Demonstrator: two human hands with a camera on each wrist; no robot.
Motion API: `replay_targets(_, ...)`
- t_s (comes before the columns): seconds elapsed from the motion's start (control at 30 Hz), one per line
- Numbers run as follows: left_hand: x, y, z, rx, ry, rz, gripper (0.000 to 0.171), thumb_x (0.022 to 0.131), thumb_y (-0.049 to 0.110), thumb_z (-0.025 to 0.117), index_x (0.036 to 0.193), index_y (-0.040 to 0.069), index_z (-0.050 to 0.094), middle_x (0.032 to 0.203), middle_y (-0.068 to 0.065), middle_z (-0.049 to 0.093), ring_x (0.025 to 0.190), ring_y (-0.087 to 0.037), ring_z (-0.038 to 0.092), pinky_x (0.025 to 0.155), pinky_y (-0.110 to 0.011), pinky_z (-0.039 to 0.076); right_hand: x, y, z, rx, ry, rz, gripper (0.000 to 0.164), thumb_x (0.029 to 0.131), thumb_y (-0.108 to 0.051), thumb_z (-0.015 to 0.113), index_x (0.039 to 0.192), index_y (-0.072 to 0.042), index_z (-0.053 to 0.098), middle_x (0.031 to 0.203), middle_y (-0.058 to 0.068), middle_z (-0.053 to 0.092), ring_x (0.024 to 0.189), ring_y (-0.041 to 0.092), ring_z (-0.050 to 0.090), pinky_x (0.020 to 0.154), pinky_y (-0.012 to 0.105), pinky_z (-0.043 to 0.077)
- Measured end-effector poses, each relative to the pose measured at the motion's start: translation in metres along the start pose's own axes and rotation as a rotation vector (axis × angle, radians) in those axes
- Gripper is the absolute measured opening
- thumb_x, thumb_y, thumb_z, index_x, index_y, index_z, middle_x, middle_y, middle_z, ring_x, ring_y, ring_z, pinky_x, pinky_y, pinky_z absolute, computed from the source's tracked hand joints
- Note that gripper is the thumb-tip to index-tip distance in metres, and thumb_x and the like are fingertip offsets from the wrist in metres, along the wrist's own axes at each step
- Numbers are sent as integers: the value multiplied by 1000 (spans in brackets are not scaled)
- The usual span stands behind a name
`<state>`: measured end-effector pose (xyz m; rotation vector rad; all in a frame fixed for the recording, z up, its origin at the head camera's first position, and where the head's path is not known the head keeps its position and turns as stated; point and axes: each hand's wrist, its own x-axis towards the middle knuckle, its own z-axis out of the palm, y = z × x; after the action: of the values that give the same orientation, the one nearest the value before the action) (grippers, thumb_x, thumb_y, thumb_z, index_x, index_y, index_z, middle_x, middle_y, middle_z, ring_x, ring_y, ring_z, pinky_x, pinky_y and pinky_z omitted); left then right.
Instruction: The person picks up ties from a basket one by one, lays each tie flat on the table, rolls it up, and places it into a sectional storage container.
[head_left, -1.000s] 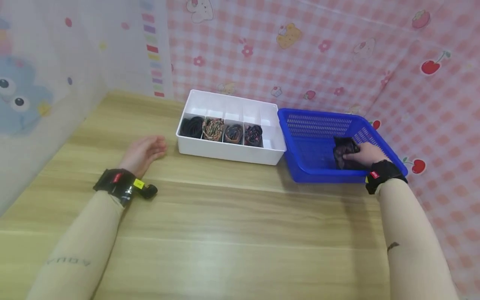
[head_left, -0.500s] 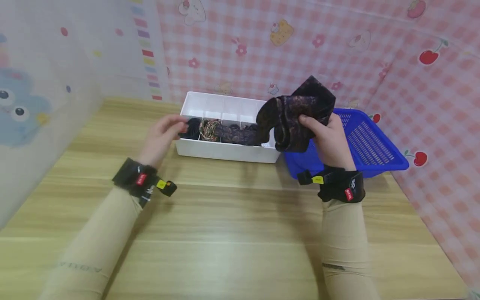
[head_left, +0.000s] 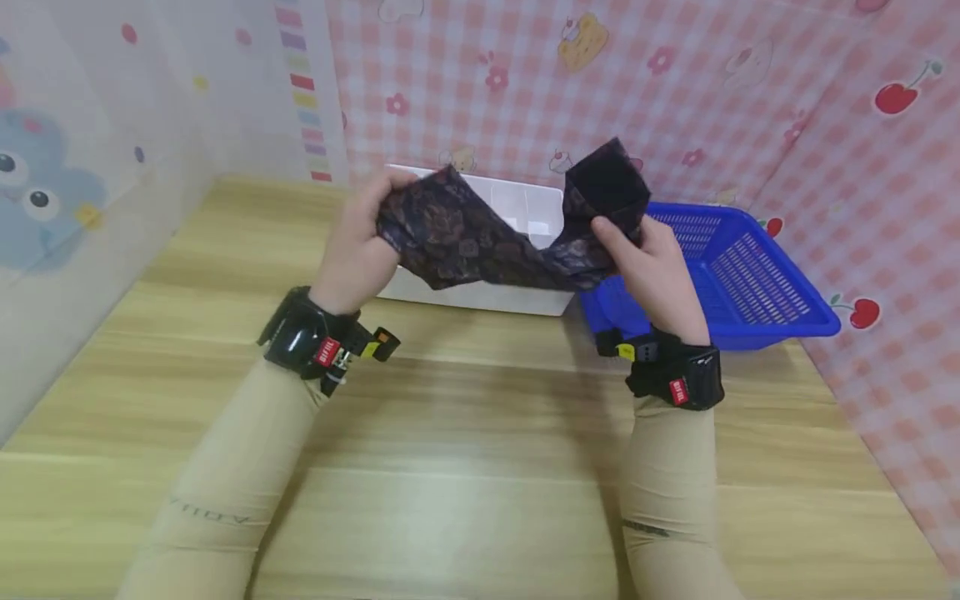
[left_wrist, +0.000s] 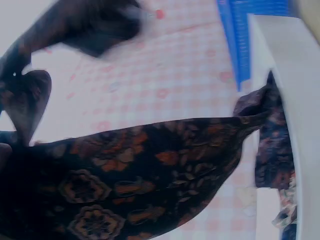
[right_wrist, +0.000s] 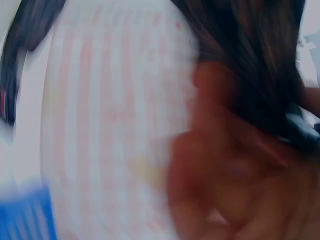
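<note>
A long, dark strip of cloth [head_left: 465, 237] with a floral pattern is held up between both hands in the head view. My left hand [head_left: 354, 254] grips its left end, fingers behind the fabric. The right hand [head_left: 660, 271] pinches the other part, thumb in front, with a folded black-faced end sticking up above it. Behind the cloth is the white divided box [head_left: 513, 297], whose compartments are mostly hidden. In the left wrist view the cloth [left_wrist: 145, 175] spreads wide and narrows towards the box [left_wrist: 280, 55]; the right wrist view is blurred.
A blue mesh basket [head_left: 757, 321] stands to the right of the white box. Both are on a wooden table [head_left: 450, 467]. Pink checked sheeting [head_left: 450, 100] covers the back and right walls.
The right hand has lifted the dark cloth out of the blue basket and carried it left over the white box. My left hand has come up and taken hold of one end.
</note>
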<state>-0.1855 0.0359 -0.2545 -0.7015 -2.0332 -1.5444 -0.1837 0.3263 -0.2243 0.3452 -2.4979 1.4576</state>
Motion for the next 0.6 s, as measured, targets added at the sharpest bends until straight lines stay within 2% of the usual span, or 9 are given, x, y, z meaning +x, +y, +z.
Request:
replay_targets(0.07,1,3,-4,-34,52,1,30,83,-7,52,111,-2,61,106,-10,63,95,-16,55,86,-31,41,1,-1,-1,-223,-40,-14,54,94,-44,59,135,-9,53,115,9,61,96,20,60,80,35,48)
replay_targets(0.1,1,4,-3,-34,54,1,31,82,-8,51,112,-2,60,106,-10,63,95,-16,54,87,-30,41,1,-1,2,-262,-77,-33,59,94,-45,59,140,-10,49,130,10,56,111,23,57,90,40,46)
replay_targets(0.13,0,6,-2,-21,43,11,32,81,-8,52,112,-1,60,105,-9,63,95,-16,55,87,-30,41,0,-3,8,-266,-120,-58,62,94,-45,59,144,-11,45,136,11,52,117,26,55,95,44,44)
replay_targets(0.2,0,8,4,39,13,52,38,76,-10,53,111,0,60,104,-10,65,93,-18,57,85,-33,42,-3,-6,23,-212,-230,-111,68,93,-53,57,144,-9,46,140,10,50,126,25,48,102,45,39)
replay_targets(0.33,-5,7,17,161,-71,104,44,74,-7,55,116,6,58,106,-9,68,94,-22,62,82,-38,46,-11,-12,61,-19,-460,-103,68,86,-60,61,128,-7,61,125,6,63,118,18,54,99,39,42)
replay_targets(0.4,-6,6,21,220,-83,117,41,78,-5,57,117,7,58,109,-9,68,97,-23,63,84,-39,48,-14,-13,74,52,-484,-61,58,86,-53,66,120,-5,65,116,6,67,111,16,57,94,37,45)
replay_targets(0.47,-8,5,23,282,-73,137,36,83,-2,59,118,8,59,112,-9,67,103,-24,63,88,-41,48,-17,-14,81,165,-467,-20,48,88,-39,68,118,-1,65,113,9,67,107,18,59,92,38,47)
replay_targets(0.53,-10,5,24,337,-51,159,34,85,0,61,118,8,59,114,-10,67,105,-25,62,90,-43,48,-17,-12,82,283,-462,11,56,87,-39,70,124,2,60,117,13,64,108,22,59,92,39,48)
replay_targets(0.6,-11,4,25,389,-18,196,37,84,-1,62,120,8,60,115,-12,67,106,-27,62,92,-44,47,-17,-8,82,339,-492,39,77,82,-51,72,133,3,52,125,15,60,113,24,57,96,41,46)
